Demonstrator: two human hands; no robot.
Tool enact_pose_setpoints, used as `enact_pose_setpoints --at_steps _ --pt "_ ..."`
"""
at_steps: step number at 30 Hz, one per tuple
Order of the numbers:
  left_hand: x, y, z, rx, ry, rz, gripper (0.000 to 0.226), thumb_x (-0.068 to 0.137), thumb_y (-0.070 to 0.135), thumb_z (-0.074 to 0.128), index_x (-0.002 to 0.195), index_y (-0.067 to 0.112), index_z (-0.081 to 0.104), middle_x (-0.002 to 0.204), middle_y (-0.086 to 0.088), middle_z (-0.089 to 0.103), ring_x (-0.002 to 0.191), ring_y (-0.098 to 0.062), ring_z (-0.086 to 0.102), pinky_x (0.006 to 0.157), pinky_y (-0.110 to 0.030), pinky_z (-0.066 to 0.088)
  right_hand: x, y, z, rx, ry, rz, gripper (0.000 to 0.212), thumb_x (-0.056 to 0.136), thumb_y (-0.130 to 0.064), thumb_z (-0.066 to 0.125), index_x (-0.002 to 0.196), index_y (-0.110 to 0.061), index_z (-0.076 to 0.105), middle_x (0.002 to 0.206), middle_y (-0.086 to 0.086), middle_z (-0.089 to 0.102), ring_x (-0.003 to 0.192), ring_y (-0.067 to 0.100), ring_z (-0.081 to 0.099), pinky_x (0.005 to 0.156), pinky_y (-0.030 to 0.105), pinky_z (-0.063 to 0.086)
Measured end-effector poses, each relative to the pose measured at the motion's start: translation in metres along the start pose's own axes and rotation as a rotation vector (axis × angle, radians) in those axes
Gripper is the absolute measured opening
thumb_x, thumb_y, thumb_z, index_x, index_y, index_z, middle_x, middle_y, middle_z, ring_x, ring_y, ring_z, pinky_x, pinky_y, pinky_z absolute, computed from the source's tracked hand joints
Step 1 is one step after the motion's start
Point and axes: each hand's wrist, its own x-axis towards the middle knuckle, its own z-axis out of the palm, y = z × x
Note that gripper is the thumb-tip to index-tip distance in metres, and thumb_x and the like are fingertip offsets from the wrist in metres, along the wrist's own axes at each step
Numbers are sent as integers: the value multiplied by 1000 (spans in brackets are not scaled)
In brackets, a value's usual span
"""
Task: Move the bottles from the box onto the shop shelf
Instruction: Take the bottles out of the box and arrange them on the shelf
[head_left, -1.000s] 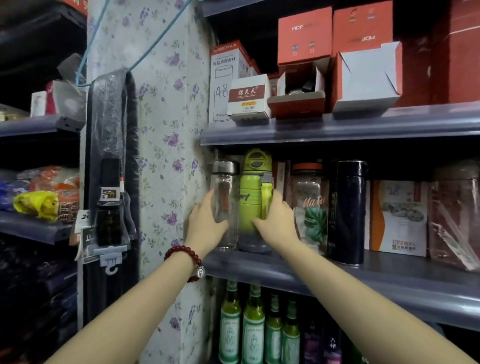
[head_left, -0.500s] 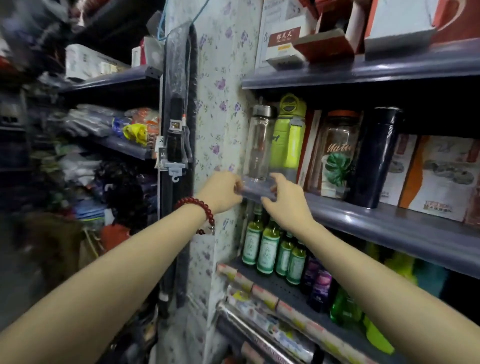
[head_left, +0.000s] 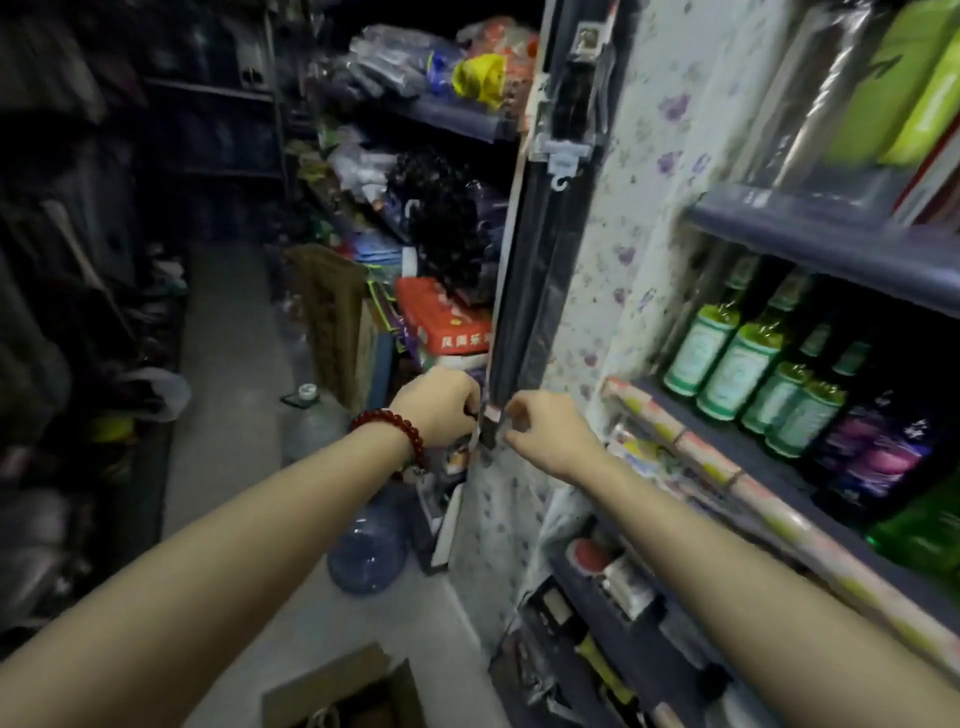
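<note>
Down at the bottom edge of the view, on the grey floor, sits the open cardboard box (head_left: 343, 693) — only its flaps and a dark slice of its inside show, so what is left in it cannot be made out. Both hands hang in mid-air above the aisle, well apart from the box and level with the lower shelves: the left hand (head_left: 439, 405), with a red bead bracelet (head_left: 389, 431) at the wrist, is curled loosely with nothing in it, and the right hand (head_left: 550, 431) is likewise half-closed and empty, its fingers bent but clamped on no object. At the upper right, blurred by the camera's swing, the lime-green bottle (head_left: 904, 88) stands on the grey shop shelf (head_left: 810, 223), beside what looks like a clear bottle, though the smear makes that uncertain. Judging from these 2, the bottles in the box are likely rigid drinking bottles, light if empty, smooth-walled and a little slippery; a clear one may be glass and would not forgive a knock against the shelf lip. My judgement is that the safest hold is around the body at mid-height with the whole palm, or 1 hand at the body and 1 under the base — not by the lid or flip cap, which could come loose. The green glass bottles (head_left: 727, 364) on the shelf below are separate stock, close enough to bump when lifting.
</note>
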Motion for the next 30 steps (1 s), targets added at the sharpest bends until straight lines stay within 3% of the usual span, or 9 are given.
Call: enact_pose_setpoints --at_steps 3,5,10,13,16,20,24,30 --pt "-23 -50 36 16 -99 -71 7 80 16 59 82 20 65 86 -1 64 87 -25 64 65 -32 49 2 -10 64 15 -115 19 21 80 -18 59 96 -7 68 101 15 70 98 35 62 78 37 51" --pt "-37 -85 61 19 -170 -120 11 81 16 58 88 18 66 90 -2 65 88 -25 64 64 -31 46 3 -15 110 16 -199 45 22 82 -18 60 95 -3 66 100 19 69 96 36 63 79 41 52" --pt "-69 -162 128 10 -300 -217 16 86 11 54 95 9 67 102 -13 67 93 -32 63 84 -42 54 -7 -18 216 31 -357 101 26 84 -18 60 104 -4 66 107 18 67 101 35 61 80 35 48" --pt "-91 -202 186 -31 -381 -291 21 88 9 52 101 4 67 107 -15 66 98 -31 62 85 -33 51 -24 -13 289 77 -454 127 34 84 -23 63 115 -9 63 116 15 63 111 31 57 91 31 44" --pt "-113 -237 254 -75 -432 -375 24 89 10 54 111 7 63 115 -13 62 105 -27 59 83 -28 46 -43 0 362 138 -535 150 33 83 -20 63 115 -12 63 116 11 62 108 27 58 89 30 46" --pt "-142 -279 351 -37 -488 -476 24 89 19 51 110 19 61 116 -7 58 103 -26 58 80 -32 47 -63 20 451 172 -574 105 24 84 -18 59 105 -7 65 103 12 66 97 27 61 79 30 48" --pt "-155 -316 440 -81 -490 -579 23 85 20 51 101 14 66 109 -9 62 96 -26 61 82 -36 52 -79 45 541 195 -587 100 28 85 -25 61 108 -9 58 104 10 62 97 25 58 71 27 42" --pt "-170 -361 556 -191 -476 -671 30 91 28 53 117 15 57 115 -11 63 103 -26 60 85 -35 51 -110 82 670 288 -645 193 39 85 -40 64 111 -11 57 110 9 60 101 22 56 79 28 46"
